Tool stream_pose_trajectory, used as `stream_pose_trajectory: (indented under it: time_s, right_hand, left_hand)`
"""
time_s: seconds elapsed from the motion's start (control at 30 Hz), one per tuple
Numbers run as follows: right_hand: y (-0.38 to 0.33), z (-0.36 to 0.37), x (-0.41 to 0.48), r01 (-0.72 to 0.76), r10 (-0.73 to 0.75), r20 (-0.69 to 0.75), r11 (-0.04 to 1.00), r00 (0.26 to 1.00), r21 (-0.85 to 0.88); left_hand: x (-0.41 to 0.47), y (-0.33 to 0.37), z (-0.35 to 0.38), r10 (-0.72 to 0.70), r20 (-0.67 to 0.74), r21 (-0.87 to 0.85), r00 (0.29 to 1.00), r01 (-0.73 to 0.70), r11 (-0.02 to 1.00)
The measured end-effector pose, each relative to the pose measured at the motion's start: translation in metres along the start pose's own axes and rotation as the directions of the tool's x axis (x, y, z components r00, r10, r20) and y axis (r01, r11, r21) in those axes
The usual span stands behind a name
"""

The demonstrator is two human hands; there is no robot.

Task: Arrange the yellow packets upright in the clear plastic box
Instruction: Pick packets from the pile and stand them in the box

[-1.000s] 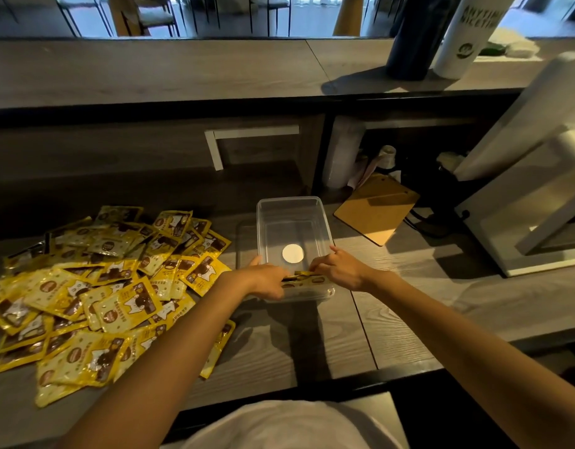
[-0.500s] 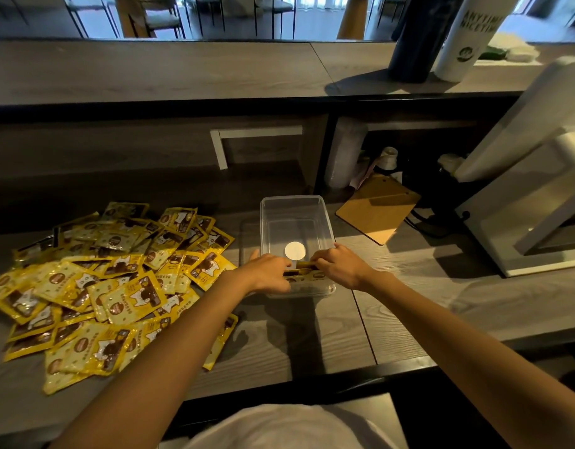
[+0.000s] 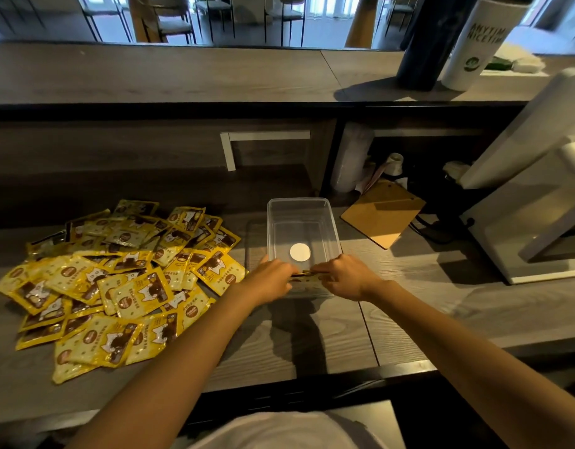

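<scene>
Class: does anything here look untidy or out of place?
The yellow packets sprawl in an overlapping heap left of the clear box; only a few packets stand inside, gripped by the left hand and right hand.

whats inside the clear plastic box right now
A white round label at the bottom of the clear plastic box, and at its near end yellow packets held by the left hand and right hand, which hide their number.
</scene>
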State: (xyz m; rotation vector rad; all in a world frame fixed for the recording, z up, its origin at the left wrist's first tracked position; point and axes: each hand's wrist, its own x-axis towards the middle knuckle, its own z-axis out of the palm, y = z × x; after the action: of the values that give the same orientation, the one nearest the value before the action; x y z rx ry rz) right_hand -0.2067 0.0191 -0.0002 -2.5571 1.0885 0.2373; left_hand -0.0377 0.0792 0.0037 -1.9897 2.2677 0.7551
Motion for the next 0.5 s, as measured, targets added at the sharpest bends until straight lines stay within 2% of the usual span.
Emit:
stream_pose_trajectory:
  time_s: [0.1, 0.2, 0.33, 0.5]
  right_hand:
    - [0.003, 0.011, -0.006, 0.045, -0.052, -0.048, 0.989, 0.997, -0.140]
    - [0.002, 0.015, -0.004, 0.081, -0.094, -0.067, 0.982, 0.993, -0.173]
    - [0.000, 0.015, -0.002, 0.068, -0.079, -0.076, 0.987, 0.994, -0.142]
    - [0.000, 0.013, -0.001, -0.033, 0.029, -0.125, 0.999, 0.992, -0.030]
  left_hand:
    - [0.001, -0.003, 0.010, 0.015, -0.058, 0.071, 0.998, -0.011, 0.997]
    - [0.000, -0.003, 0.015, 0.016, -0.060, 0.081, 0.998, -0.011, 0.997]
    - [0.002, -0.005, 0.014, -0.006, -0.041, 0.028, 0.999, 0.007, 1.000]
    - [0.004, -0.006, 0.009, -0.016, -0.020, -0.065, 1.000, 0.015, 0.998]
